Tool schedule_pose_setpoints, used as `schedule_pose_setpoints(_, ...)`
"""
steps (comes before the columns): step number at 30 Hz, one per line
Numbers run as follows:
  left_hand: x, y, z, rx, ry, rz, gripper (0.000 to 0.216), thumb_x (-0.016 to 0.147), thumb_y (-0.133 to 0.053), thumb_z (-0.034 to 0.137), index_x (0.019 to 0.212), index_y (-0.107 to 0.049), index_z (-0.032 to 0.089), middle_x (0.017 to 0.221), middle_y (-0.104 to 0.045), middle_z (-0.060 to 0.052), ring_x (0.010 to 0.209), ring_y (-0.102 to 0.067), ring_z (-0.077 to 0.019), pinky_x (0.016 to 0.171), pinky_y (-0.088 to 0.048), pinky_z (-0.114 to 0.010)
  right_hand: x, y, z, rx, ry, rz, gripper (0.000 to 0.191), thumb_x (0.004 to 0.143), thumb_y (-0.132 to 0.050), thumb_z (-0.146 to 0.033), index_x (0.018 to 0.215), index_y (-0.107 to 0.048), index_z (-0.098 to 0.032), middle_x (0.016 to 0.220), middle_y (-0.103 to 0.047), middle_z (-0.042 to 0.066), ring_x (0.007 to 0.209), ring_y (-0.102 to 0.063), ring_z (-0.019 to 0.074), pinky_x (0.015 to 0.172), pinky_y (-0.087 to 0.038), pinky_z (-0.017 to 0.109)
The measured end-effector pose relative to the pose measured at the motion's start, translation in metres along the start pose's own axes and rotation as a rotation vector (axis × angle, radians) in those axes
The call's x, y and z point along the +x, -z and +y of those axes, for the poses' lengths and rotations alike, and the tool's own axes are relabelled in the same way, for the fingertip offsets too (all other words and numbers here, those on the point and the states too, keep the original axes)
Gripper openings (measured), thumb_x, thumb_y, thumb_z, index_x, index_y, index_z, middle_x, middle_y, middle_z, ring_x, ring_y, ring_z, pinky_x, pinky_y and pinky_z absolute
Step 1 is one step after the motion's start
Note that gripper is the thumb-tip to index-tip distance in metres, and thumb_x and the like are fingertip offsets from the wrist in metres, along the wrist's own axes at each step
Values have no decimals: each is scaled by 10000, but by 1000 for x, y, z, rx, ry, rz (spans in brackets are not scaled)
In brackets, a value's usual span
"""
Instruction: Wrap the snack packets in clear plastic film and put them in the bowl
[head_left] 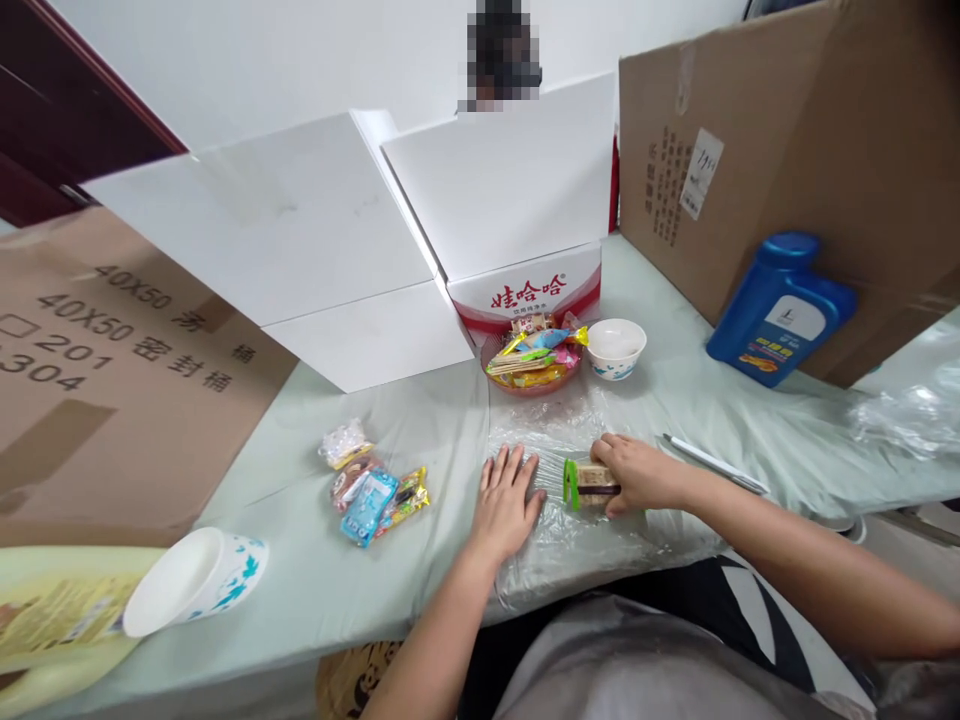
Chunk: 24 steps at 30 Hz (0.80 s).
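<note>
My left hand (507, 505) lies flat with its fingers stretched out on a sheet of clear plastic film (536, 570) spread over the table. To its right, my right hand (634, 475) has its fingers wrapped round a small tan-and-brown snack packet (589, 484) with a bright green end. That packet rests on or just above the film; my fingers cover its right end. Left of my left hand lies a small pile of wrapped snacks (371, 505), with blue, yellow and clear wrappers. Beyond my hands stands a reddish bowl (529, 388) heaped with colourful snack packets.
A white paper bowl (616, 345) stands beside the snack bowl. Another paper bowl (214, 580) tips sideways at the left. A white pen (712, 462) and a blue bottle (784, 310) are at the right. Cardboard boxes (720, 180) and white panels (300, 220) enclose the table; a person sits behind.
</note>
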<state>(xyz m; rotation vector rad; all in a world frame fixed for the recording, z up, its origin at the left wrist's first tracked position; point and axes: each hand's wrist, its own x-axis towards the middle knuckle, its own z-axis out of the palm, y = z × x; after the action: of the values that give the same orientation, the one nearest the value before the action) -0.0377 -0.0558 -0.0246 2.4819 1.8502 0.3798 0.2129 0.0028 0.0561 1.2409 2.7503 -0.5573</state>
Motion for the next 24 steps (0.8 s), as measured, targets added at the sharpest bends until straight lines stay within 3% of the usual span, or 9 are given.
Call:
schedule_pose_setpoints(2, 1, 1, 1, -10, -1, 9, 497, 943, -484, 415, 1407, -464, 239, 1531, -385, -91, 1443, -274, -312, 1147, -278, -556, 0, 11, -2, 37, 23, -55, 549, 607, -846, -367, 1040, -563, -181, 882, -677, 65, 798, -644, 246, 641, -427, 290)
schedule_pose_setpoints(4, 1, 1, 2, -16, 1, 16, 494, 940, -490, 412, 1402, -470, 239, 1528, -389, -90, 1445, -267, -313, 1144, -279, -555, 6, 33, -1, 75, 35, 16, 506, 646, -818, -387, 1030, -547, -197, 803, -675, 33, 724, -638, 226, 581, -385, 270)
schedule_pose_setpoints(8, 1, 2, 2, -29, 9, 6, 487, 935, -498, 396, 1396, -476, 240, 1522, -396, -90, 1444, -268, -312, 1143, -280, -549, 47, 92, 7, 97, -78, 578, 369, 811, -661, -447, 1062, -539, -206, 972, -682, 76, 846, -627, 247, 661, -407, 296)
schedule_pose_setpoints(11, 1, 3, 2, -38, 19, -13, 500, 929, -508, 386, 1407, -462, 243, 1531, -384, -86, 1448, -259, -309, 1146, -271, -554, 94, 120, 12, 13, -96, 775, 373, 916, -528, -405, 1183, -518, -145, 1154, -640, 158, 1049, -585, 303, 808, -421, 356)
schedule_pose_setpoints(12, 1, 3, 2, -40, 23, -21, 509, 925, -516, 379, 1411, -456, 241, 1535, -377, -86, 1451, -254, -307, 1149, -268, -554, 109, 123, 12, -18, -77, 746, 391, 932, -503, -392, 1222, -506, -129, 1201, -623, 173, 1096, -567, 311, 847, -416, 372)
schedule_pose_setpoints(14, 2, 3, 1, -42, 29, -35, 516, 920, -527, 368, 1413, -453, 236, 1540, -369, -85, 1454, -248, -304, 1154, -262, -551, 133, 122, 11, -83, -47, 552, 406, 949, -475, -367, 1281, -491, -133, 1267, -600, 172, 1149, -547, 312, 897, -406, 393)
schedule_pose_setpoints(17, 2, 4, 1, -49, 30, -36, 511, 919, -530, 371, 1407, -461, 235, 1536, -377, -83, 1453, -254, -301, 1156, -264, -548, 151, 111, 10, -124, -57, 331, 396, 951, -467, -337, 1296, -513, -148, 1271, -610, 171, 1121, -572, 302, 914, -408, 405)
schedule_pose_setpoints(20, 2, 5, 0, -55, 24, -26, 503, 919, -530, 374, 1399, -472, 236, 1529, -388, -85, 1450, -263, -299, 1155, -265, -548, 143, 105, 11, -127, -45, 378, 426, 958, -452, -364, 1317, -512, -143, 1357, -547, 180, 1207, -504, 334, 981, -371, 461)
schedule_pose_setpoints(24, 2, 5, -1, -63, 18, -19, 485, 928, -511, 391, 1385, -491, 227, 1515, -409, -90, 1438, -282, -307, 1152, -269, -546, 100, 90, 7, -58, 93, 598, 396, 962, -450, -346, 1255, -569, -108, 1320, -556, 191, 1224, -465, 324, 1021, -349, 473)
